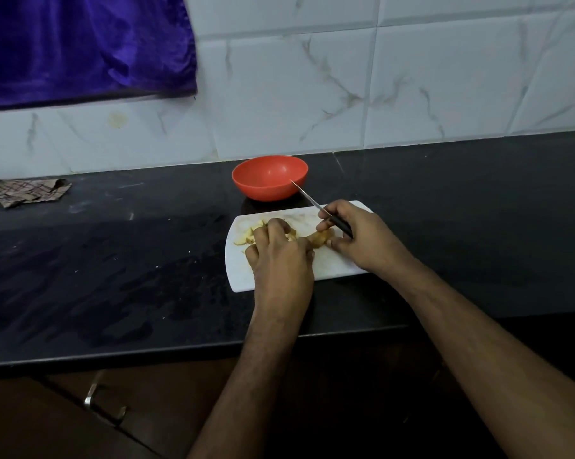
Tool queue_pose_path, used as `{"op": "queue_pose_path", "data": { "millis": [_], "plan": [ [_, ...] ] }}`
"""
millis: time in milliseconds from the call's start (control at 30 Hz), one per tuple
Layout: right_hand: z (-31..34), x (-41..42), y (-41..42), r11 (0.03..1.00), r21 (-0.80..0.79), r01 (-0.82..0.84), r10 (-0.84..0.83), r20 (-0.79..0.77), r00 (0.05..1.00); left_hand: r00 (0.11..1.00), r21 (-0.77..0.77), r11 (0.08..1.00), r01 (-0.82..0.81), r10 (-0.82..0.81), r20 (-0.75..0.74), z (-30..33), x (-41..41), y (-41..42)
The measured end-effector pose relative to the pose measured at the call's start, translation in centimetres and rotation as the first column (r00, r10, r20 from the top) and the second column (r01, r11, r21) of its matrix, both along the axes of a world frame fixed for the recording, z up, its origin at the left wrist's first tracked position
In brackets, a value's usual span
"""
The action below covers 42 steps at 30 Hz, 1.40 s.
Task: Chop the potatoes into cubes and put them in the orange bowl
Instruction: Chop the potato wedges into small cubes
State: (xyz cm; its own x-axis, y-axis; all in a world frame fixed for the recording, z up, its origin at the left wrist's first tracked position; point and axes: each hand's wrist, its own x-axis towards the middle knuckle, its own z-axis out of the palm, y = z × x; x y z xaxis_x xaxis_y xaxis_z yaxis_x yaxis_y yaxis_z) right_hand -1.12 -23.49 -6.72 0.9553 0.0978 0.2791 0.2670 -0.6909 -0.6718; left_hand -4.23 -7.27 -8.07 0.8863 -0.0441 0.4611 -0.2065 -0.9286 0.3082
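Note:
A white cutting board (pixel 332 263) lies on the black counter. Cut potato pieces (pixel 246 238) lie at its left end, and more potato (pixel 319 239) sits between my hands. My left hand (pixel 279 256) curls over the pieces on the left and grips some of them. My right hand (pixel 358 236) holds a black-handled knife (pixel 307 197), blade pointing up and away toward the bowl, while its fingers touch the potato in the middle. The orange bowl (pixel 270 177) stands just behind the board, and no potato shows inside it.
A checked cloth (pixel 24 192) lies on the counter (pixel 114 260) at the far left by the tiled wall. A purple curtain (pixel 80 48) hangs above it. A drawer handle (pixel 104 402) is below the counter's front edge.

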Motion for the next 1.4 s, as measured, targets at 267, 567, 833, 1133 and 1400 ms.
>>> {"op": "queue_pose_path", "data": {
  "millis": [267,567,833,1133,1400],
  "plan": [
    [-0.6,-1.1,-0.2,1.000,0.011,0.024,-0.025,0.103,0.994,0.997,0.033,0.996,0.079,-0.080,0.007,0.2,0.3,-0.5],
    [-0.8,-1.1,-0.6,0.999,0.019,0.038,-0.039,0.113,0.993,0.996,0.085,0.993,0.080,-0.083,0.031,0.5,1.8,-0.8],
    [-0.8,-1.6,-1.0,0.997,-0.036,0.061,-0.059,0.068,0.996,0.995,0.168,0.983,0.077,-0.086,0.050,0.2,1.6,-0.9],
    [-0.5,-2.1,-0.7,0.992,-0.048,0.119,-0.117,0.042,0.992,0.979,0.123,0.973,0.197,-0.202,0.030,0.6,1.3,-0.8],
    [-0.7,-3.3,-1.1,0.978,0.110,0.175,-0.191,0.158,0.969,0.976,0.106,0.971,0.216,-0.214,-0.026,0.5,1.2,-1.0]
  ]
}}
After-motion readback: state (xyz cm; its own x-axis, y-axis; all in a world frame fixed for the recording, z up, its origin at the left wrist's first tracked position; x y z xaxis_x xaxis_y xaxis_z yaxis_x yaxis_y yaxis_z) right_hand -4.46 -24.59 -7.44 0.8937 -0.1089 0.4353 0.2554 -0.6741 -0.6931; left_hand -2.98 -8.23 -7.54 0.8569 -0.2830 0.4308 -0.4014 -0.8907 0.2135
